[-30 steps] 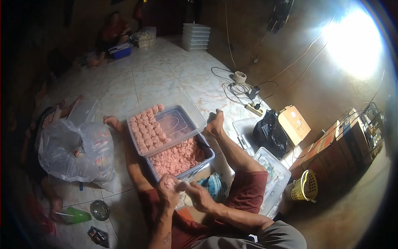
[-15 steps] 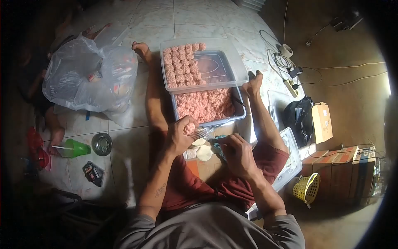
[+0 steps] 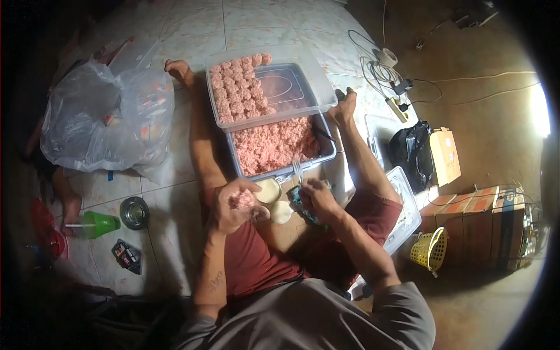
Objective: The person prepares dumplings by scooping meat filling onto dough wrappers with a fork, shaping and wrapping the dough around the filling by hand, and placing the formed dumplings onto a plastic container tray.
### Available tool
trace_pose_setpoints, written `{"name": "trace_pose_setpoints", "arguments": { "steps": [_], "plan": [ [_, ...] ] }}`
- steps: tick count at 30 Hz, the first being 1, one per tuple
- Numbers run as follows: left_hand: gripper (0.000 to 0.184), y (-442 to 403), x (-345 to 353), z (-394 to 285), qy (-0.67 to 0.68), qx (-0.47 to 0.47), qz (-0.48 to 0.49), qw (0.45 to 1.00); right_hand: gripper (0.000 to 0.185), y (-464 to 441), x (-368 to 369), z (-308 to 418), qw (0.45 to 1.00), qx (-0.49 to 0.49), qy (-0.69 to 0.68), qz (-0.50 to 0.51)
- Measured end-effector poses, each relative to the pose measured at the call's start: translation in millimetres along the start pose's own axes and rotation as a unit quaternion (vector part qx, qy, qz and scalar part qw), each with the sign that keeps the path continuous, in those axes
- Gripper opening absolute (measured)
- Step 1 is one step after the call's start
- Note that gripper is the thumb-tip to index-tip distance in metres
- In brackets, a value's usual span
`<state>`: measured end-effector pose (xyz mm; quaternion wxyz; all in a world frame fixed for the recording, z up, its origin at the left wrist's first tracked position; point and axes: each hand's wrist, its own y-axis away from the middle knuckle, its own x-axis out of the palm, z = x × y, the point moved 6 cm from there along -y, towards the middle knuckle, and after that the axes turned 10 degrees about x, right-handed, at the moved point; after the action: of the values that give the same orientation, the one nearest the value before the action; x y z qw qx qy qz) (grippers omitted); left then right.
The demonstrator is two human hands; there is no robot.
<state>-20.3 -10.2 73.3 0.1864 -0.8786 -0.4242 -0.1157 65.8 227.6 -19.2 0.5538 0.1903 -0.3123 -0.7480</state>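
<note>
Sitting on the tiled floor (image 3: 262,17), you have your bare legs spread, with a stack of cardboard boxes (image 3: 466,227) off to your right and a big see-through plastic bag (image 3: 87,128) well out to your left. Between your legs are a blue-rimmed tub (image 3: 334,143) and a clear tray (image 3: 291,96); the tray overlaps the tub's far side. Pink mixture (image 3: 268,146) covers much of the tub's bottom, and small pink balls (image 3: 236,87) stand in rows in the left part of the tray. To your right are a black bag (image 3: 411,151) and, nearer you, a yellow basket (image 3: 429,251). On the floor to your left, a green cup (image 3: 102,225) lies tipped over beside a round metal dish (image 3: 135,213).

Your left hand (image 3: 234,204) is near the tub's near left corner, its fingers curled around a pink lump (image 3: 242,199). Your right hand (image 3: 318,197) pinches the handle of a fork (image 3: 297,169) between its fingers, tines pointing up toward the tub's near edge. Between your hands, just short of the tub, lie some pale round pieces (image 3: 281,212), with a blue patterned cloth (image 3: 302,205) beside them.
</note>
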Motion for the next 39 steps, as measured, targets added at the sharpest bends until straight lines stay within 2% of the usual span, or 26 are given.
{"name": "trace_pose_setpoints", "arguments": {
  "steps": [1, 3, 5, 6, 7, 8, 9, 13, 15, 17, 18, 19, 21, 22, 23, 25, 26, 27, 29, 30, 32, 34, 35, 37, 38, 39],
  "plan": [
    [0.046, 2.3, 2.0, -6.7, 0.198, -0.007, -0.073, 0.978, 0.011, 8.9, 4.8, -12.0, 0.993, 0.042, -0.108, 0.031],
    [0.040, 0.0, -13.7, 1.1, 0.003, 0.139, -0.026, 0.990, 0.009, 33.0, 2.1, -4.1, 0.996, 0.029, -0.078, -0.015],
    [0.037, -5.6, -11.5, 14.2, -0.105, 0.094, -0.013, 0.990, 0.008, 63.4, 8.5, 9.5, 0.997, 0.027, -0.052, -0.058],
    [0.035, -7.8, -8.2, 27.6, -0.071, 0.045, -0.035, 0.996, 0.008, 78.0, 14.3, 38.3, 0.983, -0.129, 0.082, -0.103],
    [0.027, -9.9, -11.3, 44.5, -0.175, 0.027, -0.012, 0.984, 0.008, 99.6, 27.6, 65.3, 0.926, -0.280, 0.211, -0.143],
    [0.025, -11.4, -12.8, 59.5, -0.269, 0.016, 0.012, 0.963, 0.011, 114.2, 42.4, 77.7, 0.927, -0.284, 0.205, -0.135],
    [0.024, -15.7, -11.0, 68.5, -0.359, 0.005, 0.039, 0.933, 0.010, 118.4, 51.4, 80.3, 0.874, -0.339, 0.308, -0.163],
    [0.038, -37.1, 11.7, 32.3, -0.452, 0.068, 0.018, 0.889, 0.013, 129.5, 55.6, 97.6, 0.861, -0.333, 0.366, -0.123],
    [0.040, -33.5, 11.8, 21.7, -0.423, 0.023, 0.056, 0.904, 0.015, 132.1, 42.5, 101.5, 0.881, -0.314, 0.321, -0.148],
    [0.039, -31.1, 13.1, 7.4, -0.285, 0.127, 0.046, 0.949, 0.015, 129.1, 31.3, 98.8, 0.901, -0.299, 0.265, -0.168],
    [0.040, -27.6, 7.1, 21.3, -0.301, 0.021, 0.038, 0.953, 0.015, 127.6, 35.6, 99.5, 0.904, -0.304, 0.255, -0.162],
    [0.040, -27.8, 9.1, 27.9, -0.302, 0.021, 0.039, 0.952, 0.014, 124.1, 39.6, 96.3, 0.899, -0.310, 0.275, -0.143],
    [0.043, -34.1, 19.8, 25.4, -0.443, 0.120, 0.023, 0.888, 0.013, 120.9, 45.5, 93.1, 0.887, -0.322, 0.311, -0.109],
    [0.034, -34.0, 17.5, 29.1, -0.422, 0.043, 0.049, 0.904, 0.013, 122.1, 48.6, 94.8, 0.881, -0.328, 0.329, -0.095],
    [0.034, -32.0, 11.8, 25.6, -0.423, 0.050, 0.048, 0.903, 0.014, 129.6, 45.3, 99.3, 0.884, -0.331, 0.316, -0.100],
    [0.026, -23.2, 5.7, 18.5, -0.058, 0.044, 0.059, 0.996, 0.014, 140.9, 32.7, 108.1, 0.915, -0.316, 0.215, -0.126],
    [0.029, -24.1, 3.1, 9.9, -0.157, 0.077, 0.073, 0.982, 0.013, 131.8, 29.5, 101.6, 0.916, -0.317, 0.210, -0.127],
    [0.029, -25.2, 5.4, 15.8, -0.155, 0.075, 0.077, 0.982, 0.013, 122.7, 26.4, 95.0, 0.916, -0.319, 0.205, -0.128],
    [0.035, -31.7, 9.3, 33.1, -0.389, 0.068, 0.042, 0.918, 0.013, 111.7, 45.1, 90.9, 0.887, -0.344, 0.305, -0.052],
    [0.039, -33.9, 16.4, 29.2, -0.402, 0.054, 0.032, 0.914, 0.014, 115.4, 47.7, 94.8, 0.876, -0.361, 0.314, -0.056],
    [0.037, -28.2, 19.6, 19.6, -0.203, 0.018, 0.043, 0.978, 0.015, 126.5, 35.3, 103.4, 0.898, -0.347, 0.257, -0.089],
    [0.042, -18.4, 4.4, 20.3, -0.025, 0.033, 0.055, 0.998, 0.016, 130.8, 27.0, 104.8, 0.913, -0.345, 0.186, -0.110],
    [0.044, -15.6, 1.0, 31.0, -0.034, 0.009, 0.038, 0.999, 0.016, 133.4, 22.9, 105.3, 0.919, -0.345, 0.149, -0.120],
    [0.050, -14.9, 12.5, 42.4, -0.029, -0.135, 0.063, 0.988, 0.014, 125.9, 39.9, 100.6, 0.884, -0.380, 0.271, -0.033],
    [0.050, -14.6, 19.7, 38.6, -0.029, -0.133, 0.068, 0.988, 0.013, 131.3, 43.6, 103.5, 0.841, -0.442, 0.306, -0.058],
    [0.051, -18.0, 26.3, 24.1, -0.009, -0.031, 0.035, 0.999, 0.013, 135.7, 42.5, 106.4, 0.839, -0.445, 0.307, -0.062]
  ]
}}
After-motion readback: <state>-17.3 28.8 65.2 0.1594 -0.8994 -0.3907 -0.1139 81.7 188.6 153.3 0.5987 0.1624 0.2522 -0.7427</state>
